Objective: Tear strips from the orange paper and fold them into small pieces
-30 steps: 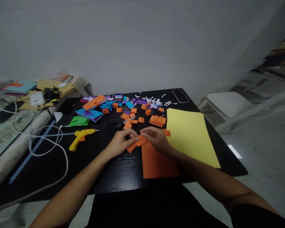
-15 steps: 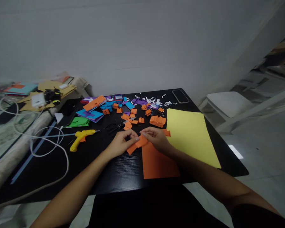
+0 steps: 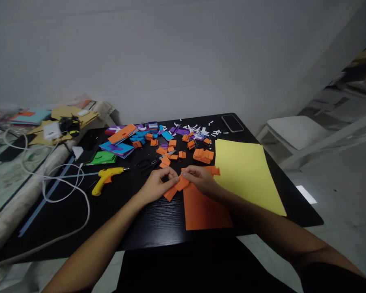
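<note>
Between my two hands is a small folded orange paper piece (image 3: 182, 184). My left hand (image 3: 158, 184) pinches its left side between thumb and fingers. The thumb and fingers of my right hand (image 3: 203, 179) close on its right side. An orange sheet (image 3: 205, 211) lies flat under my right hand and wrist. Just beyond the hands are several small orange folded pieces (image 3: 182, 154) and a thicker orange stack (image 3: 203, 155). Black-handled scissors (image 3: 146, 165) lie beyond my left hand, their blades partly among the orange pieces.
Yellow sheets (image 3: 244, 175) lie to the right, with a phone (image 3: 232, 123) behind them. A yellow glue gun (image 3: 108, 179), a white cable (image 3: 87, 203) and green paper (image 3: 102, 158) are at the left. White paper scraps (image 3: 197, 131) lie at the back. A white stool (image 3: 289, 132) stands at right.
The view has shifted slightly. My right fingertips have moved a little away from my left ones, and both hands still hold the orange piece.
</note>
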A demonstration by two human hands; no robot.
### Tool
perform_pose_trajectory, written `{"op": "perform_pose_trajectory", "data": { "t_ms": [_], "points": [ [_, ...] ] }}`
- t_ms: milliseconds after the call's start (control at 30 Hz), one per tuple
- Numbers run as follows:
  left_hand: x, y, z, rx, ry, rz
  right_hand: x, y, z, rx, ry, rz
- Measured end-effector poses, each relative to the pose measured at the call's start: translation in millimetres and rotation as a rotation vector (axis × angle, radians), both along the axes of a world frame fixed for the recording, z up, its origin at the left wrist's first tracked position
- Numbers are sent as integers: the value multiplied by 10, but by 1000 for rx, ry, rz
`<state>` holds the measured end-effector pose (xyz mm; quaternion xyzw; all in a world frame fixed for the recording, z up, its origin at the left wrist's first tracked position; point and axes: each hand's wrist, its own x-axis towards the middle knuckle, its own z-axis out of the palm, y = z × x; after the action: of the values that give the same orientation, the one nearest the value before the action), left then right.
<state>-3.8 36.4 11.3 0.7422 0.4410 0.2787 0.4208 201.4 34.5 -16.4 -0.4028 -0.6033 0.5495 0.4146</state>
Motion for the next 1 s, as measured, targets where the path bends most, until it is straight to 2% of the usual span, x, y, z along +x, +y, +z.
{"op": "perform_pose_trajectory", "data": {
  "t_ms": [100, 267, 367, 600, 800, 1000],
  "points": [
    [0, 6, -7, 3, -4, 11, -2, -6, 5, -9, -9, -29],
    [19, 24, -38, -11, -138, 98, -35, 35, -56, -313, 282, 11],
    [35, 28, -67, -17, -219, 165, -52, 45, -82, -391, 376, 51],
    [56, 5, -98, -24, -257, 191, -68, 1, -91, -298, 264, 1],
    [60, -7, -77, -83, -252, 92, -54, -11, -63, -206, 202, -17],
    [45, 4, -55, -89, -189, 32, -57, -19, -34, -201, 190, -15]
  ]
}}
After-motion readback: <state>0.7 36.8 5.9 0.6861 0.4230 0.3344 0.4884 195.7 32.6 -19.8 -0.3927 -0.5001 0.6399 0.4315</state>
